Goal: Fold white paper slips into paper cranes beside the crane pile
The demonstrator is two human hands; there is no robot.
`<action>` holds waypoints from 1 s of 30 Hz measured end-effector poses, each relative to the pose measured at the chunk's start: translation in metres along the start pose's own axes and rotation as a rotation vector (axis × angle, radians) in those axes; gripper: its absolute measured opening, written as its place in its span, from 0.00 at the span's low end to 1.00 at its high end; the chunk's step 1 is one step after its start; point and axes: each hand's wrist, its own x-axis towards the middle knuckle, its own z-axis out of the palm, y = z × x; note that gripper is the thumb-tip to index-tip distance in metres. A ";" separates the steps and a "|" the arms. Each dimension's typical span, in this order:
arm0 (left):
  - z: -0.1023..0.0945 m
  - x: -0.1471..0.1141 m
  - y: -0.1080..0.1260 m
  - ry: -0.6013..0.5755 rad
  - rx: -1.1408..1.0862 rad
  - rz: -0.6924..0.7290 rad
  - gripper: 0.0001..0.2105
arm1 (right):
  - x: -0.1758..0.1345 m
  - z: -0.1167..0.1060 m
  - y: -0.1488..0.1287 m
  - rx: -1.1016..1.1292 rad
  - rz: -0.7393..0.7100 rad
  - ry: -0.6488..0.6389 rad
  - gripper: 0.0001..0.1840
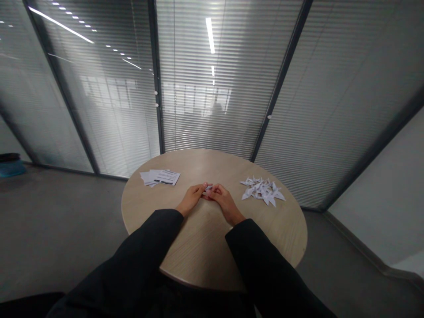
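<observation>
Over the middle of the round wooden table [195, 251], my left hand [193, 197] and my right hand [225, 201] meet at the fingertips. Between them they pinch a small folded piece of white paper [209, 187], mostly hidden by the fingers. Both hands are closed on it, and its exact folded shape is too small to make out. To the right of my right hand lies a pile of white folded paper cranes [263, 190]. Several loose white sheets [162, 177], the top one printed with dark text, lie to the left of my left hand.
Glass partition walls with blinds [212, 119] stand just behind the table's far edge. A white wall [387, 194] rises at the right. On the grey floor [59, 229] at far left sits a bin with a blue bag [11, 168].
</observation>
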 end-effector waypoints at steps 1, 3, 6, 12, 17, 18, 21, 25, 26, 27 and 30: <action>0.000 0.000 0.000 -0.002 0.030 0.013 0.26 | 0.000 0.001 0.000 -0.008 -0.001 0.008 0.21; -0.001 0.000 0.001 -0.002 0.090 0.037 0.25 | 0.000 0.002 0.001 -0.005 -0.001 0.017 0.22; -0.003 -0.001 0.000 -0.001 0.142 0.056 0.25 | 0.000 0.003 0.002 0.016 0.003 0.027 0.23; -0.001 -0.001 0.000 -0.011 0.073 0.010 0.27 | 0.000 0.002 0.000 0.021 0.004 0.011 0.21; 0.002 -0.001 0.002 -0.025 -0.049 -0.051 0.29 | 0.001 0.000 0.002 0.051 -0.007 0.000 0.17; 0.002 -0.001 0.003 -0.025 -0.062 -0.054 0.29 | 0.002 -0.001 0.002 0.055 -0.010 -0.001 0.16; 0.002 -0.002 0.004 -0.033 -0.093 -0.045 0.27 | 0.002 -0.002 0.003 0.064 -0.020 -0.001 0.14; 0.002 -0.002 0.005 -0.049 -0.121 -0.033 0.25 | 0.002 -0.001 0.003 0.055 -0.039 -0.011 0.12; 0.002 -0.002 0.005 -0.046 -0.132 -0.036 0.25 | 0.002 -0.001 0.003 0.053 -0.043 -0.014 0.11; 0.003 -0.002 0.005 -0.041 -0.146 -0.041 0.25 | 0.002 -0.001 0.003 0.052 -0.046 -0.017 0.11; 0.003 -0.002 0.004 -0.023 -0.182 -0.057 0.26 | 0.003 -0.002 0.004 0.055 -0.053 -0.020 0.10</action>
